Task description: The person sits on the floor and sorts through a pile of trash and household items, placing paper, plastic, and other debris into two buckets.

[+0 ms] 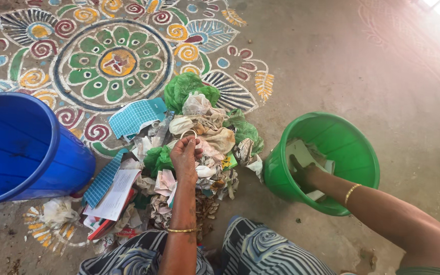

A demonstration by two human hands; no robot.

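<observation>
Nearest the camera, at the bottom edge, the person's knees in blue-and-white swirl-patterned cloth (260,254) are cut off by the frame. Both forearms reach forward from there, each wearing a thin gold bangle.

Left hand (185,157) rests on top of a heap of rubbish (199,153), fingers pinched narrowly around a small pale ring-shaped scrap (188,133); what that scrap is made of is hard to make out. The heap lies on the concrete floor (362,66) directly ahead of the knees, between the two tubs. It holds crumpled paper, torn wrappers, white sheets (115,196), a teal checked packet (136,117) and bunched green plastic bags (184,89) at its far side. Much of it is tangled, so single pieces are difficult to tell apart.

Right hand (304,173) is sunk inside a green plastic tub (352,137) just right of the heap. Its fingers are shadowed and partly hidden by the rim, so I cannot tell whether they grip anything. Pale paper or card pieces (301,153) lie in the tub around the hand.

To the left stands a large blue plastic bucket (62,158), cut off by the frame edge; its inside shows only bare blue wall.

Farthest away, a painted floor design (113,61) of a green flower, spirals and leaves spreads beyond the heap, its top cropped.
</observation>
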